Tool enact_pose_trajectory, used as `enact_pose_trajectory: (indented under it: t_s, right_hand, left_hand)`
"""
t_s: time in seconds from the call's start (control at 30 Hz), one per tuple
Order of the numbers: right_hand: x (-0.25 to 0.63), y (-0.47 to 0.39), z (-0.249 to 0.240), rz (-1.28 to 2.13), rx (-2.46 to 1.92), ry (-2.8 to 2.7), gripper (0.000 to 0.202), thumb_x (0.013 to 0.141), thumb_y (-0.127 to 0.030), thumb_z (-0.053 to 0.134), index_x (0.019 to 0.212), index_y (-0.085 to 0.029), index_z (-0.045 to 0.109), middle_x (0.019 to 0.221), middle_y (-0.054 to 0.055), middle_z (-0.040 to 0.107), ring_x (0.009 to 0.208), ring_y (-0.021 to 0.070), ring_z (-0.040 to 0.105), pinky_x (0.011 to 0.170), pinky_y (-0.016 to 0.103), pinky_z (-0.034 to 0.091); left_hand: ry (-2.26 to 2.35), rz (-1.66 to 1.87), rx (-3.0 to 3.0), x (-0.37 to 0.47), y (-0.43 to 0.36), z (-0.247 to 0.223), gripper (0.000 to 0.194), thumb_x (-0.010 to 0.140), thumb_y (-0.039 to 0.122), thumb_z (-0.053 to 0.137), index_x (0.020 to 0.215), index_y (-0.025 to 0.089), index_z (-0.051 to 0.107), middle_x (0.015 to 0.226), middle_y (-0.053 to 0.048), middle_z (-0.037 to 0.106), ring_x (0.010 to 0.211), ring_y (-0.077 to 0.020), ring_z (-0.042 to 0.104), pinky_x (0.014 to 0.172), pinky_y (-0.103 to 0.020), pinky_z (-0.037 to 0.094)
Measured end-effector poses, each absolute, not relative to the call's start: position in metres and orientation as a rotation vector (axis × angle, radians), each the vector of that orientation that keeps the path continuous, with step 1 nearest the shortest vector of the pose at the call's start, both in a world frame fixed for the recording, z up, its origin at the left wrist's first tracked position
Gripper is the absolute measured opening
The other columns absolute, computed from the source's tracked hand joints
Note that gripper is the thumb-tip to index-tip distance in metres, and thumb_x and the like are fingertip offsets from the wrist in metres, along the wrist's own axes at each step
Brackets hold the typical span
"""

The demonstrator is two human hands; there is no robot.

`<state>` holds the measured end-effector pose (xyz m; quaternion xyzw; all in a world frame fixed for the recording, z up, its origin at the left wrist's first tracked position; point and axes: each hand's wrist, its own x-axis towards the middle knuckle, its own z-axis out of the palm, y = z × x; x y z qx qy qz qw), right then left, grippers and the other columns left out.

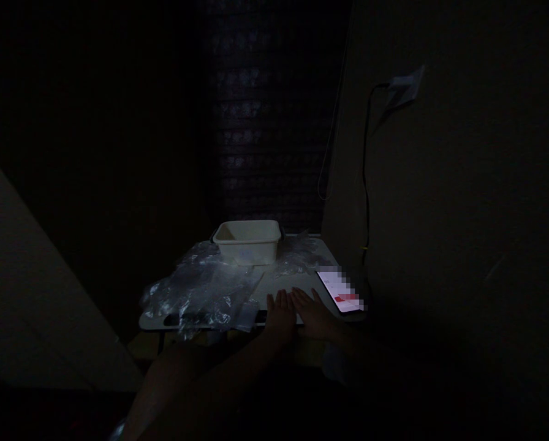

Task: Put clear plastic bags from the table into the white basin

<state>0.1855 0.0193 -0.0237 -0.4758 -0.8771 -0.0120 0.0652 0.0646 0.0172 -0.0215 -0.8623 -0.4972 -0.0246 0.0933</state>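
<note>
Side by side at the front edge of a small pale table (269, 283), both my hands lie flat, palms down. My left hand (280, 311) has its fingers stretched out and holds nothing. Close against it, my right hand (315, 313) rests with the thumb apart and nothing in it. Clear plastic bags (205, 285) lie in a crinkled heap to the left of my left hand. Right of my right hand lies a phone (339, 289) with its screen lit and partly blurred out. A white plastic tub (249, 248) stands upright behind my hands; its bottom is out of sight.
More clear plastic (299, 254) is spread at the back right of the table. A black cable (365, 177) runs down the right wall from a wall plate (405, 87). Behind the table hangs a dark blind (265, 135). The room is very dim.
</note>
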Motion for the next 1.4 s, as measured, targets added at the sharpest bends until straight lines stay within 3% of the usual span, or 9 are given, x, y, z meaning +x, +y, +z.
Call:
enact_pose_trajectory:
  t_s: [0.73,0.9,1.0,1.13,1.23,1.4]
  right_hand:
    - [0.186,0.022,-0.028,-0.069,-1.446,-2.656,0.074,0.058,-0.041,0.041,0.119,-0.008,0.014,0.124,0.014,0.015,0.113,0.0214,0.006,0.087,0.044,-0.001]
    - [0.19,0.021,-0.028,-0.114,-1.41,-2.64,0.08,0.056,-0.041,0.045,0.119,-0.008,0.01,0.124,0.013,0.017,0.112,0.0225,0.008,0.087,0.044,0.001]
    - [0.193,0.018,-0.028,-0.16,-1.378,-2.626,0.074,0.058,-0.041,0.045,0.118,-0.01,0.015,0.123,0.013,0.02,0.112,0.0225,0.009,0.088,0.043,0.003]
    - [0.196,0.01,-0.028,-0.223,-1.322,-2.613,0.061,0.061,-0.037,0.044,0.115,-0.013,0.026,0.121,0.011,0.026,0.112,0.0208,0.012,0.088,0.042,0.005]
    - [0.196,0.003,-0.027,-0.274,-1.277,-2.587,0.051,0.064,-0.034,0.043,0.11,-0.015,0.033,0.119,0.009,0.028,0.111,0.0199,0.013,0.088,0.041,0.005]
    - [0.193,-0.005,-0.018,-0.26,-1.28,-2.509,0.034,0.066,-0.032,0.042,0.097,-0.021,0.045,0.107,0.004,0.042,0.101,0.0186,0.029,0.086,0.039,0.011]
  left_hand:
    - [-1.487,-0.081,-2.594,0.064,0.018,-0.021,0.062,0.064,0.036,0.037,0.114,0.001,0.026,0.118,-0.02,0.026,0.109,-0.0296,0.016,0.084,-0.051,0.008]
    - [-1.45,-0.122,-2.587,0.058,0.02,-0.022,0.052,0.07,0.026,0.029,0.116,0.003,0.019,0.12,-0.018,0.022,0.109,-0.027,0.017,0.083,-0.049,0.013]
    - [-1.343,-0.135,-2.617,0.049,0.019,-0.023,0.049,0.071,0.024,0.029,0.116,0.006,0.02,0.121,-0.016,0.02,0.109,-0.0269,0.018,0.083,-0.047,0.016]
    - [-1.153,-0.178,-2.652,0.037,0.013,-0.019,0.042,0.073,0.023,0.031,0.112,0.009,0.028,0.118,-0.014,0.028,0.108,-0.0243,0.021,0.085,-0.041,0.017]
    - [-1.06,-0.221,-2.694,0.032,0.009,-0.012,0.032,0.072,0.022,0.034,0.103,0.011,0.039,0.107,-0.011,0.041,0.099,-0.0205,0.033,0.083,-0.035,0.022]
    - [-1.002,-0.249,-2.767,0.031,0.005,-0.002,0.019,0.072,0.022,0.038,0.086,0.014,0.047,0.087,-0.006,0.05,0.081,-0.0166,0.043,0.072,-0.03,0.031]
